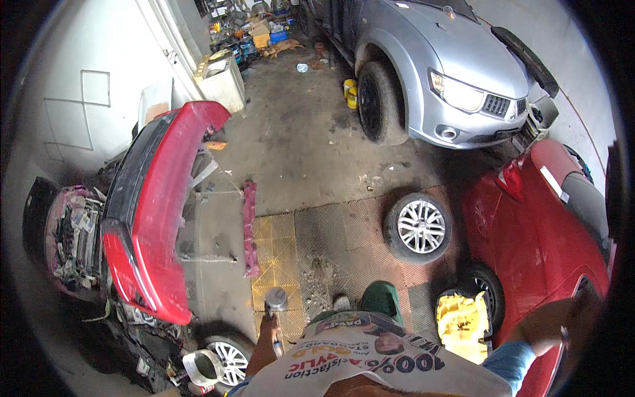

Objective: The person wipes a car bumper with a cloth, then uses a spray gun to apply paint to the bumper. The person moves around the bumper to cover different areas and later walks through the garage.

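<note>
My left hand (270, 332) is closed around a hand tool with a round grey, cup-like top (276, 300); its exact kind is unclear. A pale lower end of the tool shows below my fingers. My right arm reaches out to the right, over the side of a red car (529, 231). On that side my right hand (552, 324) is in shadow near the car, and its fingers cannot be made out. Beside the car's wheel lies a yellow-lined tray or box (463, 324).
A loose wheel (420, 228) lies on floor tiles (344, 231). At left stands a red bumper (155, 205), with a purple-red bar (250, 228) beside it. A wheel (230, 360) and white tub (202, 367) are lower left. Farther off are a silver car (456, 59) and a dog (283, 46).
</note>
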A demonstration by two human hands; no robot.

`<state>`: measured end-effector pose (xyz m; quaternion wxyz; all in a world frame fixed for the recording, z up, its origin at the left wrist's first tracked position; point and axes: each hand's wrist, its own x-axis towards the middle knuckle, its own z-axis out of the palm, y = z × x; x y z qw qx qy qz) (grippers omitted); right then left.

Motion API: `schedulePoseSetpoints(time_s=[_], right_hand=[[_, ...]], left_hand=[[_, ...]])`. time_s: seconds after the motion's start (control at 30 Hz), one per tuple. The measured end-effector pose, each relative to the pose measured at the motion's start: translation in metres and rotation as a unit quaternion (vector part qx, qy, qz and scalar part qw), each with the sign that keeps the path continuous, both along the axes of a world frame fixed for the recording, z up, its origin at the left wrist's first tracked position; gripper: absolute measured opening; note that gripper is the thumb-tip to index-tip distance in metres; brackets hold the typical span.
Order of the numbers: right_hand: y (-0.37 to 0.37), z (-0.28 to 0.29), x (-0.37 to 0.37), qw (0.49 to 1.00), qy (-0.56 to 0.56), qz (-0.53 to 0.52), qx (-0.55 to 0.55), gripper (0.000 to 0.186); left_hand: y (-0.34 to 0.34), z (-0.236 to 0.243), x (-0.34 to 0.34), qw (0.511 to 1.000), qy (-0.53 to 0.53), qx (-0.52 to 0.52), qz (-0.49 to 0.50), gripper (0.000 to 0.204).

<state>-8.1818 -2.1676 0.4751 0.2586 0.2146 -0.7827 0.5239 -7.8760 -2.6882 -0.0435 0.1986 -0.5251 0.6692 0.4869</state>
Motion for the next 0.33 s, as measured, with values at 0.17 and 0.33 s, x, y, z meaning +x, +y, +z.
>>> schedulePoseSetpoints(time_s=[0.17, 0.33], right_hand=[[0.012, 0.002, -0.166, 0.992, 0.087, -0.089, -0.025, 0.087], [-0.056, -0.195, -0.358, 0.98, -0.181, -0.079, -0.023, 0.052]], left_hand=[[-0.094, -0.011, -0.231, 0.954, 0.268, 0.057, 0.123, 0.037], [-0.082, 0.019, -0.379, 0.972, 0.194, -0.028, 0.128, 0.032]])
